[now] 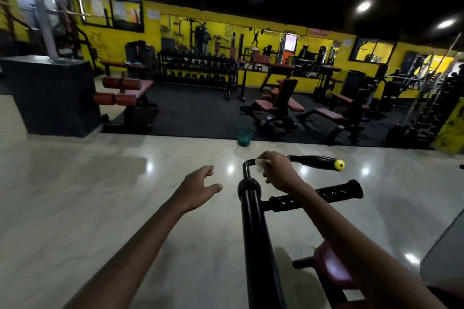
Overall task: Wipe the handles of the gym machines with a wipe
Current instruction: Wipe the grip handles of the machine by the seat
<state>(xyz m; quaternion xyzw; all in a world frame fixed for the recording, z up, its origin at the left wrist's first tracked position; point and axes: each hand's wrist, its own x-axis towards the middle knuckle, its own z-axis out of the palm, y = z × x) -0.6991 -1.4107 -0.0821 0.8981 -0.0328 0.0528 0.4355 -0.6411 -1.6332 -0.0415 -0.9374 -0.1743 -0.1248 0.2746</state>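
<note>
A black machine arm (253,228) rises in front of me and bends at its top into a black handle (313,160) with a yellow end cap (339,164). My right hand (277,173) curls around that handle near the bend, with a white wipe (261,166) pinched under its fingers. A second black grip (336,192) sticks out to the right lower down, partly behind my right forearm. My left hand (200,184) hovers to the left of the machine arm with fingers loosely spread and holds nothing.
A green bin (244,136) stands at the edge of the black mat. Red-padded benches (278,105), a dumbbell rack (198,70) and a dark block (50,93) fill the far side. Glossy pale floor (100,195) lies around me. The machine's red seat (331,268) is at lower right.
</note>
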